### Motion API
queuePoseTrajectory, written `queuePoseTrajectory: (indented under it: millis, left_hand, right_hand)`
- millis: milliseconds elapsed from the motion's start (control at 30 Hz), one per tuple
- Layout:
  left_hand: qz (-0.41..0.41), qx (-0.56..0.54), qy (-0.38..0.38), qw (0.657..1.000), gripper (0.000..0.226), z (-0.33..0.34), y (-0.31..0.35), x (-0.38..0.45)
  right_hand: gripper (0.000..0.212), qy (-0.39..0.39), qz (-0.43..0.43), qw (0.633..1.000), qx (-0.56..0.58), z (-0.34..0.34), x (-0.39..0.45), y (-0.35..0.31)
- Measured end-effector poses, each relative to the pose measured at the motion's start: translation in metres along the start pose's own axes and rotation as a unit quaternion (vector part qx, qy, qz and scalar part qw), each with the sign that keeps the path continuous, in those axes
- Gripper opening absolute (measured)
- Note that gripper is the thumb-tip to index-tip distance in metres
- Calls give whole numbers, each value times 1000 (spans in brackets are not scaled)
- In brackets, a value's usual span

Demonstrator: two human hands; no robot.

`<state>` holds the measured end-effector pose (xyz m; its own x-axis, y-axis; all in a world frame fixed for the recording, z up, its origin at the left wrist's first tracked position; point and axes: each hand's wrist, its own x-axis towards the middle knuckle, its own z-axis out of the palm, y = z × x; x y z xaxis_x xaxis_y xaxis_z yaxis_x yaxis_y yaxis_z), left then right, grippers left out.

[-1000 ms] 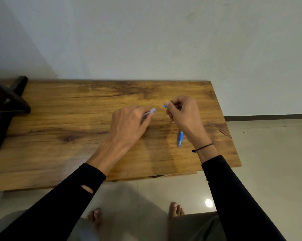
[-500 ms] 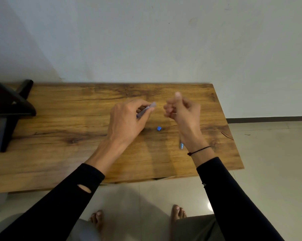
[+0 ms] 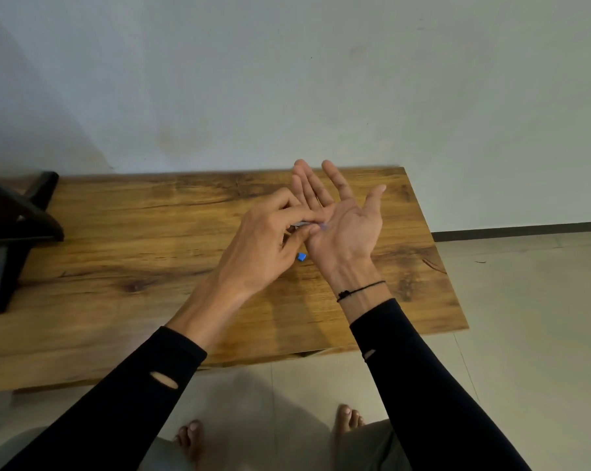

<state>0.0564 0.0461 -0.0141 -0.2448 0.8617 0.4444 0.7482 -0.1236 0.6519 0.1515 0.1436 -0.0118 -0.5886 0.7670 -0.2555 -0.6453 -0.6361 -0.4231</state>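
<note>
From my remote seat, the big change is on the right. A second ago the right hand [image 3: 341, 226] was pinching the small blue plastic cap [image 3: 301, 256]. Half a second ago that cap was already lying on the wooden desk [image 3: 134, 232] and the hand was curled with the thumb up. Now the hand is turned palm up over the right half of the desk, its fingers straight and slightly spread, holding nothing.

The left hand [image 3: 263, 239] has moved across to it. Its thumb and curled fingertips pinch the thin grey plastic pen barrel [image 3: 301, 224], whose pale end touches, or nearly touches, the base of the right fingers. I cannot tell which.

I judge the pen is being taken apart: the cap is off, and the barrel is being tipped or tapped so something drops into the waiting palm. Nothing shows in the palm yet.

The cap rests just below the two hands, about midway between the desk's far and near edges. The longer blue piece that lay by the right wrist is out of my sight now.

I can read no brand, label or writing anywhere, and the barrel is too small to check. A black cord bracelet [image 3: 360, 290] circles the right wrist.
</note>
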Motion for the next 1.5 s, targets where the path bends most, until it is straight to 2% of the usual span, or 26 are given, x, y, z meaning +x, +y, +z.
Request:
queuePoseTrajectory:
  millis: [200,400,567,800,1200,1367,1500]
  left_hand:
    - [28,73,-11,997,25,-5,11,7]
    - [30,81,0,996,25,-5,16,9]
    - [32,94,-6,995,35,-6,15,9]
    - [38,87,14,995,22,-10,14,9]
    - [-46,-27,49,997,17,-14,2,12]
    - [-127,-65,73,987,11,-10,-9,10]
    - [-176,-33,66,982,13,0,-21,0]
  right_hand:
    - [98,-8,-1,1000,8,2,1,-2]
    - [101,-2,1,1000,1,2,2,-4]
    - [101,-3,9,1000,2,0,3,-5]
    - [103,10,5,1000,-1,-3,6,-4]
    - [102,33,-37,999,10,-4,12,-16]
    - [102,4,-36,999,34,-2,13,-20]
    - [103,0,-37,999,31,-3,12,-20]
